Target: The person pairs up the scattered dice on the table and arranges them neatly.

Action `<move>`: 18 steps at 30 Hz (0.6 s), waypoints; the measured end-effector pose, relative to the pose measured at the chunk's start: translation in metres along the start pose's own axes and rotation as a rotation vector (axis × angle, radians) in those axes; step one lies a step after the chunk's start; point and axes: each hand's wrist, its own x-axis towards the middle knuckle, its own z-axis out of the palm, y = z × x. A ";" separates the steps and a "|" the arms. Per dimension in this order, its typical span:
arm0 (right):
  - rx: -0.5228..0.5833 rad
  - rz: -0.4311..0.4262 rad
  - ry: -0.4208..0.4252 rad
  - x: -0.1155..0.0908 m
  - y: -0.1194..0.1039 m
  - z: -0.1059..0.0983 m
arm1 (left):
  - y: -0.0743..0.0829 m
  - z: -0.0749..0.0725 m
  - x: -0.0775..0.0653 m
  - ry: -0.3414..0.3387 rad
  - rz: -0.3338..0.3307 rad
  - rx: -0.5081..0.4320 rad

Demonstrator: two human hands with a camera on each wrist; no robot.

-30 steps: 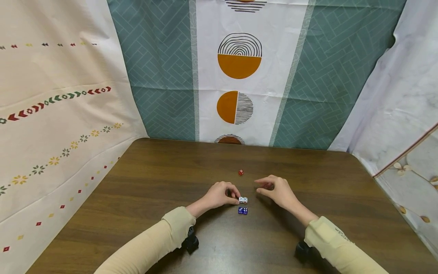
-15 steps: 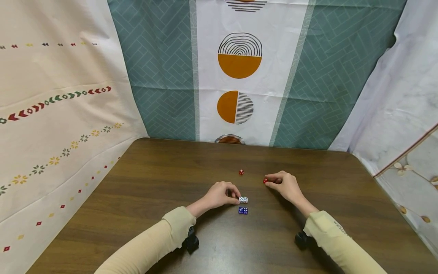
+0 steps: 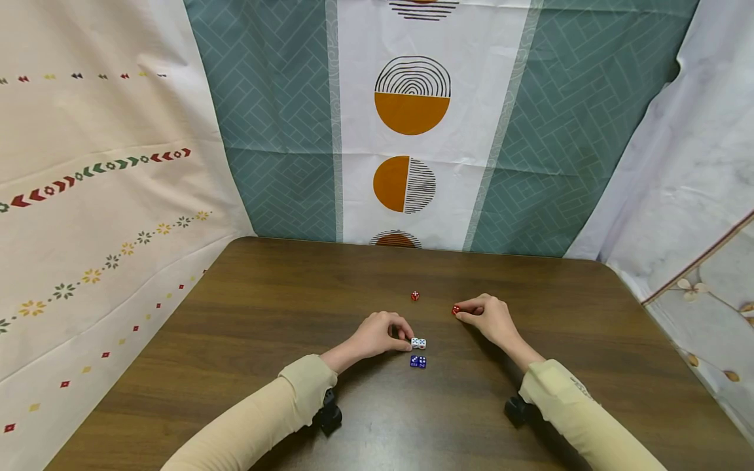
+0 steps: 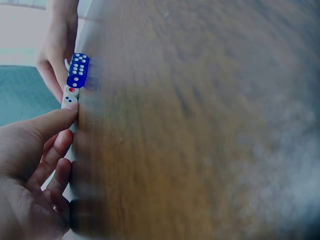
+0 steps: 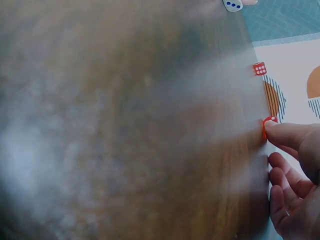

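Note:
My left hand (image 3: 379, 335) pinches the left one of two white dice (image 3: 419, 343), which sit side by side on the table; its thumb (image 4: 59, 122) lies against that die in the left wrist view. Just nearer to me is a pair of blue dice (image 3: 418, 362), set edge to edge. Between thumb and forefinger my right hand (image 3: 490, 319) holds a red die (image 3: 455, 310), farther back and to the right of the white pair. Another red die (image 5: 259, 69) rests alone on the table, left of and beyond the held one in the head view.
The brown wooden table (image 3: 294, 281) reaches back to a green and white patterned cloth (image 3: 283, 131). Pale cloth hangs along the left and right sides. A black wrist camera (image 3: 330, 415) sits under the left cuff, another (image 3: 516, 411) under the right.
My right hand has moved right and slightly away from the white dice and now pinches a red die, which has shifted slightly left since half a second ago. The left hand stays put.

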 end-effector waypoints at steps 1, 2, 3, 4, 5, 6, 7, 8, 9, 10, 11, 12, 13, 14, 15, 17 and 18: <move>-0.002 -0.005 -0.001 0.000 0.000 0.000 | 0.000 0.000 0.000 0.000 -0.001 0.001; -0.003 -0.006 -0.002 0.001 0.000 0.001 | 0.000 0.000 0.000 0.001 -0.002 0.000; -0.004 -0.005 -0.003 0.001 0.000 0.001 | 0.000 0.000 0.000 0.001 -0.003 0.000; -0.002 -0.005 -0.004 0.001 0.000 0.001 | 0.000 0.000 0.000 0.000 -0.004 0.000; 0.000 -0.003 -0.006 0.001 0.000 0.002 | 0.000 0.000 0.000 0.000 -0.006 0.000; 0.000 -0.005 -0.008 0.002 0.000 0.002 | 0.000 0.000 0.000 -0.001 -0.008 0.000; 0.000 -0.008 -0.010 0.002 -0.001 0.002 | 0.000 0.000 0.000 -0.002 -0.009 0.000; 0.000 -0.005 -0.012 0.002 -0.002 0.002 | 0.000 0.000 0.000 -0.002 -0.011 -0.002; -0.001 -0.007 -0.013 0.002 -0.002 0.003 | 0.001 0.000 0.000 -0.002 -0.013 -0.002; -0.003 -0.011 -0.015 0.003 -0.003 0.003 | 0.001 0.000 0.000 -0.002 -0.015 -0.003; -0.005 -0.012 -0.016 0.003 -0.004 0.004 | 0.001 -0.001 -0.001 -0.003 -0.016 -0.004; -0.006 -0.015 -0.017 0.003 -0.005 0.005 | 0.001 -0.001 -0.001 -0.003 -0.017 -0.006; -0.004 -0.011 -0.020 0.004 -0.006 0.006 | 0.001 -0.001 -0.001 -0.002 -0.016 -0.005; -0.003 -0.015 -0.023 0.004 -0.007 0.007 | 0.001 -0.001 -0.001 -0.002 -0.015 -0.006; -0.001 -0.014 -0.025 0.004 -0.008 0.008 | 0.001 0.000 0.000 -0.002 -0.014 -0.008; 0.007 -0.013 -0.034 0.005 -0.012 0.010 | 0.000 0.000 0.000 -0.005 -0.015 -0.009; 0.012 -0.016 -0.040 0.005 -0.013 0.011 | 0.000 0.000 0.000 -0.006 -0.016 -0.008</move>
